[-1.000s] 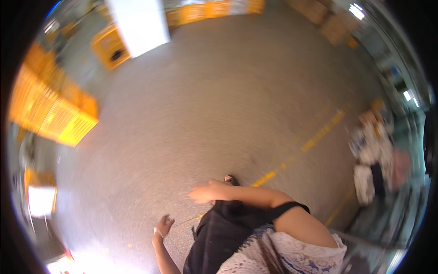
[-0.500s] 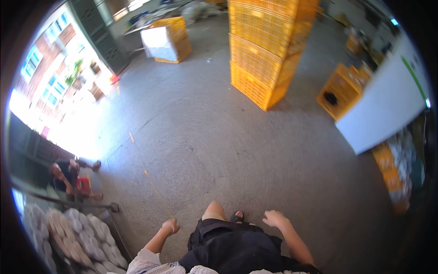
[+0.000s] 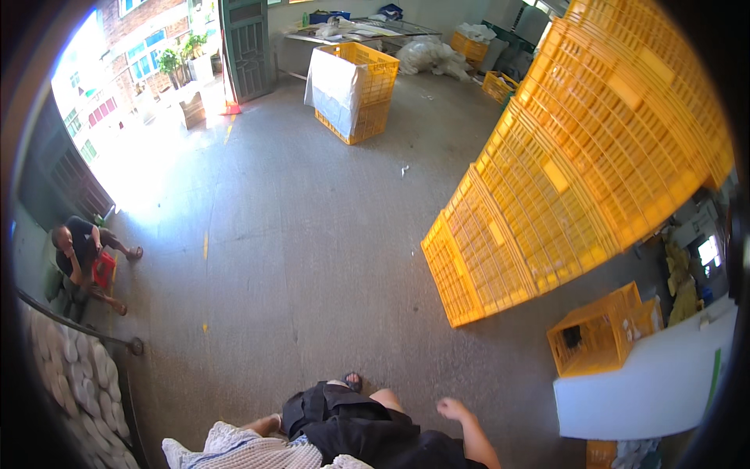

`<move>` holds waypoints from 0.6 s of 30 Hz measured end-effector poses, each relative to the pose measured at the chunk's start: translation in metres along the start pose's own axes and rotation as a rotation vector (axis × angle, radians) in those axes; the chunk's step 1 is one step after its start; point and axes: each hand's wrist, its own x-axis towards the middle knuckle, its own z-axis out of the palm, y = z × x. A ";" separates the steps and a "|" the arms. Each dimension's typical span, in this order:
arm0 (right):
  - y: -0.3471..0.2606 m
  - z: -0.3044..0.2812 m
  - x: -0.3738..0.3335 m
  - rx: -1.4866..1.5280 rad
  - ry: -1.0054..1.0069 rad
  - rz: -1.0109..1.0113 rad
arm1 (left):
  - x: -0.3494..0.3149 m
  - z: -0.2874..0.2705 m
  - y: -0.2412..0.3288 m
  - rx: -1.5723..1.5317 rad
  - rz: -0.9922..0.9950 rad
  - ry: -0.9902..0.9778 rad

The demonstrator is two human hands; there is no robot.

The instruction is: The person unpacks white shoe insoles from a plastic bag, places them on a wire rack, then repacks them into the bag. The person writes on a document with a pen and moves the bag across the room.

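My right hand [image 3: 451, 408] hangs out to the right of my body over the grey floor [image 3: 312, 273]. It holds nothing, and its fingers are loosely bent. My left hand [image 3: 270, 424] is low beside my black shorts [image 3: 344, 418], partly covered by the white knitted sleeve [image 3: 226, 445], so its fingers cannot be made out. Neither hand touches any of the crates. Ahead on the right rises a tall stack of yellow plastic crates [image 3: 539, 195], the nearest large thing to my right hand. One sandalled foot [image 3: 353, 381] shows in front of me.
Far ahead stands a yellow crate [image 3: 376, 94] with a white sheet over its side. To the right are an orange crate on its side [image 3: 586, 344] and a white panel [image 3: 625, 410]. A seated person [image 3: 78, 250] is at left, above bundled pale rolls [image 3: 82, 383]. An open doorway is beyond.
The view has turned and moved forward. The crate stack now looms larger and farther right. The sheeted crate has come nearer. My left hand has swung back beside my body.
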 end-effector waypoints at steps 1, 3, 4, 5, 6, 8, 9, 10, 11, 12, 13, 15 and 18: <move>0.024 -0.006 0.011 -0.017 -0.006 0.090 | 0.015 -0.048 0.002 0.148 0.029 -0.002; 0.061 -0.016 0.030 0.026 0.184 0.245 | 0.051 -0.157 0.003 0.253 -0.104 0.088; 0.074 -0.029 0.042 0.144 0.100 0.468 | 0.072 -0.216 0.005 0.246 -0.223 0.165; 0.080 -0.040 0.058 0.503 0.102 0.577 | 0.095 -0.278 0.013 0.182 -0.260 0.309; 0.082 -0.055 0.077 0.784 0.139 0.755 | 0.115 -0.336 0.026 -0.066 -0.198 0.612; 0.073 -0.109 0.144 0.877 0.195 0.806 | 0.149 -0.450 0.069 -1.195 -0.054 0.601; 0.063 -0.142 0.185 0.820 0.168 0.811 | 0.157 -0.489 0.097 -1.368 0.133 0.624; 0.047 -0.176 0.231 0.722 0.119 0.785 | 0.160 -0.526 0.130 -1.517 0.268 0.634; 0.028 -0.217 0.279 0.557 0.045 0.731 | 0.159 -0.560 0.165 -1.660 0.494 0.613; 0.001 -0.256 0.327 0.263 -0.077 0.617 | 0.155 -0.585 0.200 -1.613 0.557 0.582; -0.032 -0.300 0.375 -0.159 -0.208 0.405 | 0.149 -0.604 0.232 -1.509 0.455 0.578; -0.120 -0.381 0.466 -0.547 -0.209 0.059 | 0.147 -0.628 0.284 -1.224 0.347 0.530; -0.288 -0.500 0.583 -0.087 0.158 -0.417 | 0.178 -0.637 0.317 -1.086 0.217 0.554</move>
